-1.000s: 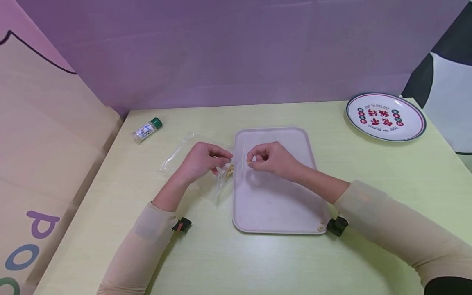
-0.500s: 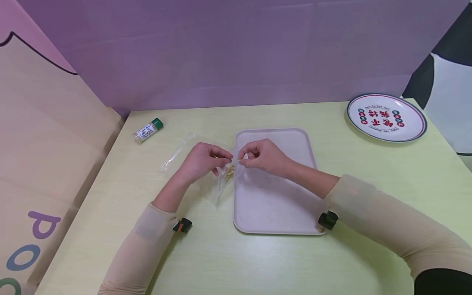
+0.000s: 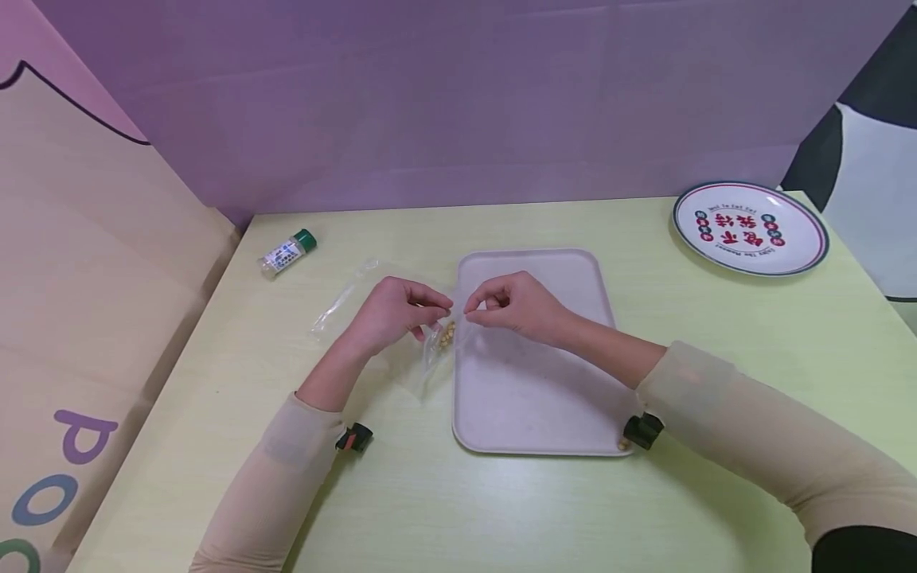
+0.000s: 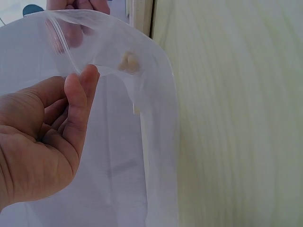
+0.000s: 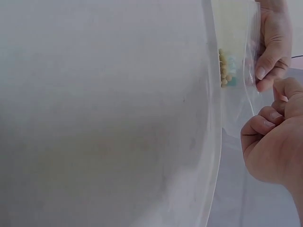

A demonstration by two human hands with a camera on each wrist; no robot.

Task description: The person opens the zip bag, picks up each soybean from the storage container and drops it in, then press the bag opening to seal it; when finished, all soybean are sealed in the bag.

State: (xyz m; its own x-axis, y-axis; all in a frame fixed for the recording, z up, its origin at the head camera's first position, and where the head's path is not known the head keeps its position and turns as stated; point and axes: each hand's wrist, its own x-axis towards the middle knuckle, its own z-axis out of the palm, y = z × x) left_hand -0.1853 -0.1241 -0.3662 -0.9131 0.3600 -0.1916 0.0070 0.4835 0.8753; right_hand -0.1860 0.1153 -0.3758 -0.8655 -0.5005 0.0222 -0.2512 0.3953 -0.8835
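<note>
My left hand (image 3: 397, 310) pinches the edge of a clear zip bag (image 5: 239, 28) between thumb and fingers. Round yellow beans (image 3: 447, 334) lie inside it, beside the tray's left rim; a teal patch shows next to them in the right wrist view. Across the bag's mouth, my right hand (image 3: 512, 298) holds thumb and forefinger together, apparently on the film; the exact contact is too fine to see. The bag's zip strip (image 4: 66, 42) runs between the two hands in the left wrist view. Beneath the right hand lies a pale tray (image 3: 530, 398).
A few loose beans (image 3: 623, 444) sit at the tray's near right corner, partly hidden by the right wrist camera (image 3: 643, 430). A green-capped bottle (image 3: 288, 253) lies at the back left. An oval plate (image 3: 751, 229) stands at the back right.
My right hand has moved left, closer to the left hand at the bag's mouth, then shifted very slightly back right. The left hand stays almost still.
</note>
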